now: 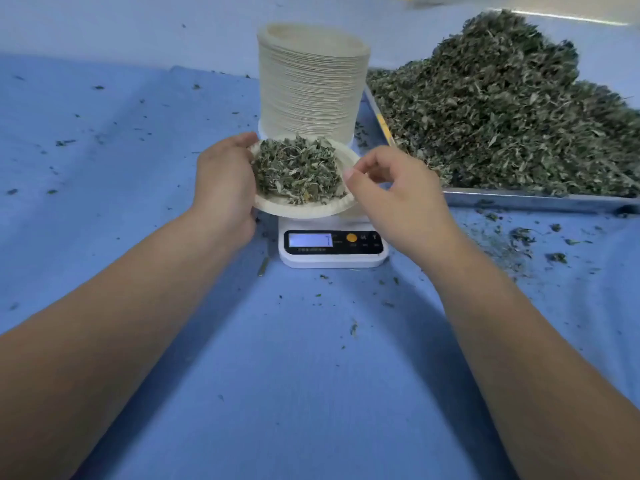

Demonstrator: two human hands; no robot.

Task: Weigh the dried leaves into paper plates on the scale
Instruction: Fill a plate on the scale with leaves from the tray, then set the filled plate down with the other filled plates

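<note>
Forearms (138, 323) reach fwd; plate (304, 207) sits between the hands, on or just above scale (332, 251). L hand (223, 181) grips its left rim. R hand (391, 188) is curled at right rim; cannot tell if pinching. Leaves (298, 171) heaped in plate. Bulk tray (519, 200) lies right, nearer R hand.

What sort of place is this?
Likely a small herb or tea packing bench: a metal tray heaped with dried leaves, a tall stack of paper plates, a digital scale on blue cloth.
</note>
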